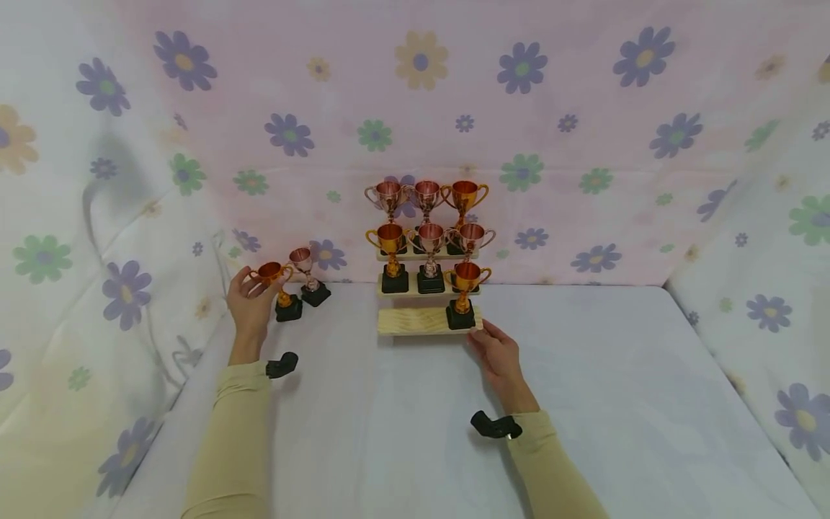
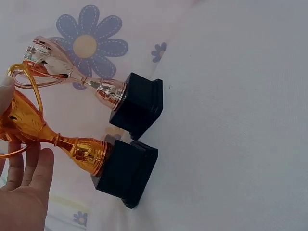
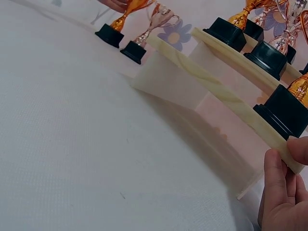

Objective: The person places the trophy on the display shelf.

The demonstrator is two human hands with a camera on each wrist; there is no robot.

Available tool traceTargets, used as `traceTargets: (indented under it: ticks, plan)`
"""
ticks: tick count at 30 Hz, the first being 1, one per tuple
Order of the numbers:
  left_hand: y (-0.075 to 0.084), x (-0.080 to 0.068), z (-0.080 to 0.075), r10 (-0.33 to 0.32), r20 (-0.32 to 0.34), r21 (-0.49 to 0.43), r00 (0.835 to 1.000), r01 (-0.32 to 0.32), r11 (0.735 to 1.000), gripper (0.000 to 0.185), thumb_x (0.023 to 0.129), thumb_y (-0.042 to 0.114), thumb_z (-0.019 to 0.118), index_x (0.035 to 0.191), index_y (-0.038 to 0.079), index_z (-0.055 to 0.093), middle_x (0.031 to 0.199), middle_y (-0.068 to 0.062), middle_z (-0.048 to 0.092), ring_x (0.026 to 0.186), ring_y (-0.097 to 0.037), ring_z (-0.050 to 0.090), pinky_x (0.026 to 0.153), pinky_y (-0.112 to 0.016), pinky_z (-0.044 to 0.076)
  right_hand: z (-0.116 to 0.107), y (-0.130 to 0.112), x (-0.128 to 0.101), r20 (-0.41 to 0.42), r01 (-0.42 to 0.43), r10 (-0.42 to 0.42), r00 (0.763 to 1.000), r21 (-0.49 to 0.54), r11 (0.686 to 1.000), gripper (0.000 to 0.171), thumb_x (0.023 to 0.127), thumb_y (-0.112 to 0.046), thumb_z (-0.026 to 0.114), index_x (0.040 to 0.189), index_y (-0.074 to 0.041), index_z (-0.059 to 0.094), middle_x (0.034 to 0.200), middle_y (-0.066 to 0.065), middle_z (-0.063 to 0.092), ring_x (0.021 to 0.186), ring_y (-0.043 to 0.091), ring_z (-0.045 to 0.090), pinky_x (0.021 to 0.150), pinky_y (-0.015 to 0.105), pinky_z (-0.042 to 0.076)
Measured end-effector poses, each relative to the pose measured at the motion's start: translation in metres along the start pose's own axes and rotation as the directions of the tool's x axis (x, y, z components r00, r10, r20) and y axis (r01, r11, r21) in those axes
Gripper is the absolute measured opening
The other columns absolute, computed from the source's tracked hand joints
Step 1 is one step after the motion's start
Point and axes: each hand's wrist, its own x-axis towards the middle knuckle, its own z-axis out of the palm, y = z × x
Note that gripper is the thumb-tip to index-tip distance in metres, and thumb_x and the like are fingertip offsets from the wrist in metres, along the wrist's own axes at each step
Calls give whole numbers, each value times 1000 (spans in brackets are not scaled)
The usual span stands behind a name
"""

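My left hand (image 1: 249,306) grips the cup of a gold trophy (image 2: 82,151) with a black base. Whether that base touches the table cannot be told. Right beside it stands a rose-gold trophy (image 1: 310,277), free of the hand. At the centre is a three-step wooden display shelf (image 1: 411,321) with clear side panels. On the bottom step's right end sits another gold trophy (image 1: 463,295). My right hand (image 1: 499,357) pinches the front right corner of that step, thumb near the trophy's base and fingers under the board.
The middle step bears a gold trophy (image 1: 391,252) and two rose-gold ones. Behind them on the top step, rose-gold trophies (image 1: 389,196) and a gold one are partly hidden. A white cloth (image 1: 363,432) covers the table. Flower-patterned fabric (image 1: 570,209) hangs at the back and sides.
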Motion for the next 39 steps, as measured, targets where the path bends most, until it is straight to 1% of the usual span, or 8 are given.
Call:
traceTargets:
  ticks: [5,12,18,21,25,28,34,39]
  plan:
    - [-2,-2,-1,50,-7,-3,999,-50,999,60,86,15,83,139,7,55,115,5,55,109,-13,58,95,-18,55,-1,0,0,0,2,-2,1000,-7,1000,56,98,1,60,151,5,40,151,21,45,118,22,59,96,24,57]
    - [7,-22,-4,125,-52,-131,991,-130,983,38,79,11,89,111,7,70,106,3,67,97,-12,65,78,-10,56,-2,-1,2,2,0,0,1000,14,1000,56,98,1,60,151,3,42,152,18,46,125,26,56,93,22,58]
    - [29,-58,2,223,56,-126,973,-215,968,32,81,9,87,109,3,73,101,4,70,94,-11,68,80,-12,57,-2,-1,3,8,-13,12,1000,18,1000,58,98,0,60,152,1,40,153,17,45,127,26,54,98,25,56]
    - [39,-80,23,328,172,-118,929,-311,943,33,81,0,84,112,-3,72,100,6,72,92,-11,68,81,-16,59,-1,0,3,13,-12,12,1000,15,1000,57,98,0,60,152,2,40,152,17,46,125,25,55,99,26,55]
    - [45,-108,67,440,318,-170,840,-406,898,40,78,-9,83,115,-9,69,101,5,73,90,-11,69,80,-21,62,-2,1,3,14,-7,7,1000,11,1000,57,98,0,61,151,3,41,151,19,47,120,22,59,96,24,57]
    - [43,-126,104,481,362,-210,799,-433,877,43,76,-6,86,115,-8,69,104,-4,72,91,-11,68,79,-25,63,-2,1,4,16,-2,1,1000,10,1000,57,98,-1,62,151,3,41,150,19,46,115,19,61,92,21,57]
    - [31,-150,160,551,337,-254,764,-490,834,47,75,-2,88,117,-6,68,108,-21,68,93,-21,70,79,-35,64,-1,3,4,12,29,-29,999,11,1000,55,97,3,61,149,6,42,139,19,51,99,11,66,89,21,58]
    - [21,-155,182,558,317,-242,767,-503,830,51,75,-3,88,121,-7,66,113,-23,68,96,-31,70,80,-46,64,-1,3,2,4,32,-32,999,17,999,55,97,4,60,149,8,42,137,19,51,99,11,65,87,21,59]
